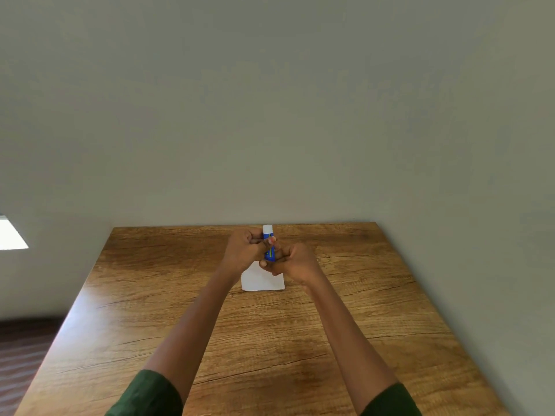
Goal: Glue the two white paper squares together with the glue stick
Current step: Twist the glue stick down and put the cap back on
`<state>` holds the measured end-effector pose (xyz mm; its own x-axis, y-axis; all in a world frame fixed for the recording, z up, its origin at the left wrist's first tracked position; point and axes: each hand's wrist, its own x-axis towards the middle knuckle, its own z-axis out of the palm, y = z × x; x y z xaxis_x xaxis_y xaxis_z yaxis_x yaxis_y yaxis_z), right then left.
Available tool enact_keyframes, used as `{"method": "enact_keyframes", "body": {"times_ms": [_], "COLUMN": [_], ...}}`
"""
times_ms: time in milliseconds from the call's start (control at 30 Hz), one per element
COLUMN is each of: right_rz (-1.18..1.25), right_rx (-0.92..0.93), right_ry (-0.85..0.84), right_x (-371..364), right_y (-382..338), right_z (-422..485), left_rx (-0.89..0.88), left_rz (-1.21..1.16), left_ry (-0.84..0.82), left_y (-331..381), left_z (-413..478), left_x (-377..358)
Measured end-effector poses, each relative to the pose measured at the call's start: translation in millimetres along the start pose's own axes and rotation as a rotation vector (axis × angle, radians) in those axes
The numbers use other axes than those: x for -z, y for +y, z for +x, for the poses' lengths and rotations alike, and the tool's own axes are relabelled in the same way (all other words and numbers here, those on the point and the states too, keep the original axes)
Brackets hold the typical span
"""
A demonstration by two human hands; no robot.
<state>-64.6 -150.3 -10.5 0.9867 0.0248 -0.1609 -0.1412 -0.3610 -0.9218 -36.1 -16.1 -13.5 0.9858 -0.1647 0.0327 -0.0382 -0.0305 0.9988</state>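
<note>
"Nearest the camera, what do you have?"

"I see two green sleeves (pixel 150 394) at the bottom edge, and bare forearms reaching out from them over a wooden table (pixel 375 325). Off its left side there is a strip of dark floor (pixel 24 355)."

"And the paper?"

"Further out, about the middle of the table, white paper (pixel 262 280) lies flat. I can make out one white outline. Whether both squares are stacked there I cannot tell, and the hands cover its far edge."

"The hands, then."

"Both are raised just over that far edge and close together. The left hand (pixel 244 247) has its fingers curled round the upper part of the glue stick (pixel 269 253). The right hand (pixel 295 261) is curled about the lower end, with its fingertips wrapped under the tube. So I have both hands closed on the one thing."

"How does the stick stand?"

"It is upright, a blue tube with the white cap (pixel 267 228) on and poking out above the left hand's fingers."

"Beyond that?"

"I get the far edge of the table against a plain grey wall (pixel 300 100), and a bright patch (pixel 12 235) at the left border."
</note>
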Motion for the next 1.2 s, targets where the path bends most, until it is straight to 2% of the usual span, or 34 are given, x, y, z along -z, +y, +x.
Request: {"method": "enact_keyframes", "body": {"times_ms": [67,233,400,467,633,733,1000,1067,1200], "right_rz": [0.045,0.146,0.072,0.031,0.249,0.303,0.099,0.134,0.298], "right_rx": [-0.015,-0.045,-0.040,-0.030,-0.039,-0.037,-0.021,-0.009,-0.082], "right_ry": [0.015,-0.202,0.013,0.038,-0.221,-0.279,0.040,0.000,-0.224], "right_x": [-2,2,0,-2,1,6,3,3,11], "right_y": [3,-4,0,3,-4,-3,3,3,-1], "right_z": [0,-5,-2,0,-10,-11,-7,-7,-10], "left_rx": [0.013,0.024,0.022,0.020,0.039,0.038,0.040,0.058,0.063], "left_rz": [-0.019,-0.051,-0.047,-0.030,-0.038,-0.049,0.024,0.012,-0.030], "left_ry": [-0.004,-0.020,0.005,-0.003,-0.007,-0.021,0.013,0.015,-0.022], "left_y": [1,0,-1,1,2,3,3,5,7], "left_z": [1,0,1,1,0,-2,-1,1,1], "left_x": [1,4,3,2,4,2,-6,-7,-8]}}
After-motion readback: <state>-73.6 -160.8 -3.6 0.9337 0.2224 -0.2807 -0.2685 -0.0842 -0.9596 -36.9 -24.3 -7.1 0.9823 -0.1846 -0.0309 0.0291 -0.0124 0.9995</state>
